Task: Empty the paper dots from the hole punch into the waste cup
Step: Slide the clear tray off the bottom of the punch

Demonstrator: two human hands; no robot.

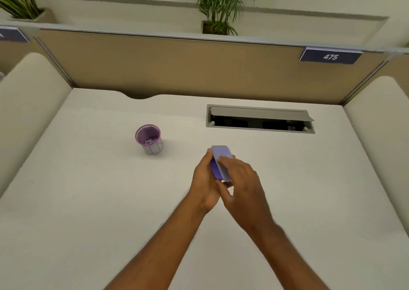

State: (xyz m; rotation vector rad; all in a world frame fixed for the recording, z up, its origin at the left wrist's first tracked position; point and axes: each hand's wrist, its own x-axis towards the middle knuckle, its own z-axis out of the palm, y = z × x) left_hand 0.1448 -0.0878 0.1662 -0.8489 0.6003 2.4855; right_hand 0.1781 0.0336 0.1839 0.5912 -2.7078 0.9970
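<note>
Nearest, left hand [204, 179] and right hand [240, 174] both clasped around small lilac plastic hole punch [220, 162], held above pale desk [88, 201]. Probably working its tray. Needed next: carry left over dot-holding purple mesh waste cup [149, 139], well apart.

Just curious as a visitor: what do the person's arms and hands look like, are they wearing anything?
Both forearms are bare, with no sleeves in view. The left hand and right hand show no gloves, and no watch, ring or bracelet is visible.
</note>
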